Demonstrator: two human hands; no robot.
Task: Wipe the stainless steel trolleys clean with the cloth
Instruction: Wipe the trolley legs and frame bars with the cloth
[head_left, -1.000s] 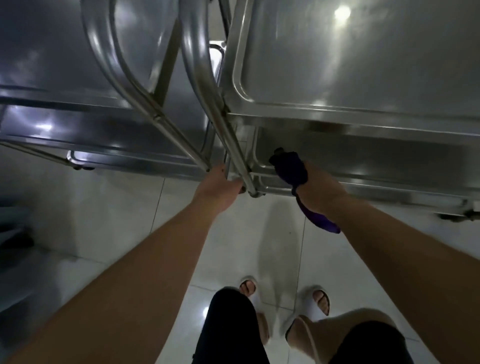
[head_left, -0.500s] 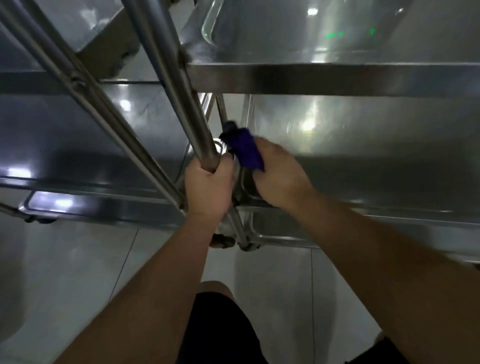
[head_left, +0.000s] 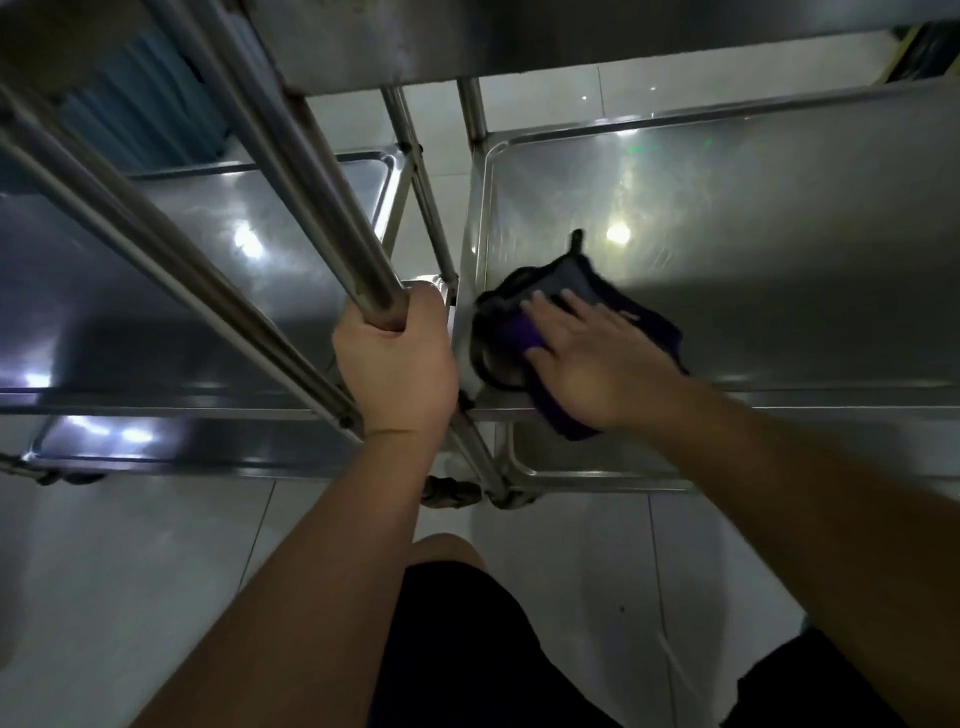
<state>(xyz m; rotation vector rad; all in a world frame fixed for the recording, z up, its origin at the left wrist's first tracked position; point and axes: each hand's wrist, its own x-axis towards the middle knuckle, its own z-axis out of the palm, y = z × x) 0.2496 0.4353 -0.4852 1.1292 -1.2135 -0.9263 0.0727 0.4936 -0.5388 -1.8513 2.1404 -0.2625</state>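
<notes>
Two stainless steel trolleys stand side by side. On the right trolley's middle shelf (head_left: 753, 249), a purple and grey cloth (head_left: 540, 312) lies spread in the near left corner. My right hand (head_left: 582, 353) presses flat on the cloth with straight fingers. My left hand (head_left: 395, 364) grips a slanted steel tube (head_left: 311, 182) of the trolley frame between the two trolleys. The left trolley's shelf (head_left: 156, 291) lies beside it.
A lower shelf (head_left: 597, 462) of the right trolley shows under my right wrist. Castor wheels (head_left: 452, 491) sit on the white tiled floor (head_left: 156, 571). My knee in dark shorts (head_left: 457, 623) is close below. A top shelf edge (head_left: 467, 47) overhangs.
My right hand has spread the bunched cloth flat onto the middle shelf and opened over it. The view has dropped lower and closer. My left hand keeps its grip on the tube.
</notes>
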